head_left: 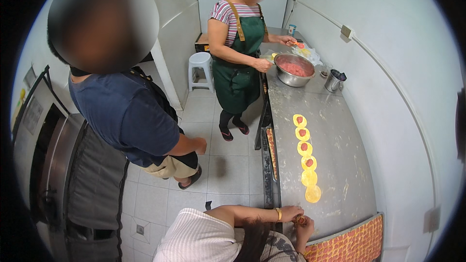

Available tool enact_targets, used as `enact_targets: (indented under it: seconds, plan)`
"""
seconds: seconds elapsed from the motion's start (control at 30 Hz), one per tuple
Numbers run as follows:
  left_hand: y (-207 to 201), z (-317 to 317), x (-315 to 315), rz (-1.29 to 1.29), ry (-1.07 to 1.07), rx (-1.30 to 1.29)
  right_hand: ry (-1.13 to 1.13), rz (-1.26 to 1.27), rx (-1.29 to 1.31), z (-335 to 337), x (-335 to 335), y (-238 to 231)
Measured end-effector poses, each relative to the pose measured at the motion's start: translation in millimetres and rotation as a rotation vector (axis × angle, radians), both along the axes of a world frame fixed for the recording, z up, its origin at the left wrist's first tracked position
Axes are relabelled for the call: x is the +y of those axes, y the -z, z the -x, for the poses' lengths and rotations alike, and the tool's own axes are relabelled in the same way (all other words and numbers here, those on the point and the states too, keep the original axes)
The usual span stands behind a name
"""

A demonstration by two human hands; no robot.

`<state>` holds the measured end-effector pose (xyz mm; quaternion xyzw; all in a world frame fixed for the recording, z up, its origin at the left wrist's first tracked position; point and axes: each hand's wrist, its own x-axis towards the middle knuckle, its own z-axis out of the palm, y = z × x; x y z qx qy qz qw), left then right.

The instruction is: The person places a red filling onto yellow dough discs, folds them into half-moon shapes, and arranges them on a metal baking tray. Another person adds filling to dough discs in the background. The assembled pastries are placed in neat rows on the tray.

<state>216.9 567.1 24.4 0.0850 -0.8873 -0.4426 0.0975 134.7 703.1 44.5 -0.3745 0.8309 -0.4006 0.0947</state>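
My left hand [291, 211], with a yellow bracelet at the wrist, and my right hand [306, 228] meet at the near edge of the steel counter [340, 155]. Both are closed around a small filled wrapper [300, 221]; little of it shows. Just beyond them a row of round yellow wrappers [306, 157] runs away along the counter. The far ones carry a red dollop of filling and the two nearest [311, 186] are bare. Right of my hands, a tray [352, 245] holds several orange folded pieces.
At the counter's far end, a person in a green apron [239, 53] works beside a steel bowl of red filling [294, 69] and a metal cup [333, 81]. A person in a dark blue shirt [126, 111] stands left on the tiled floor. A white stool [200, 68] stands behind.
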Motion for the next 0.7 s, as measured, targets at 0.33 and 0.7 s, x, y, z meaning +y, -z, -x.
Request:
enact_targets:
  seconds: [0.33, 0.7]
  plan:
    - [5.7, -3.3, -0.5, 0.028, -0.052, 0.093, 0.141, -0.114, 0.069, -9.3, -0.1, 9.2]
    - [-18.2, -3.1, 0.8, -0.122, -0.034, -0.04, 0.226, 0.004, -0.09, -16.6, 1.4, -7.2]
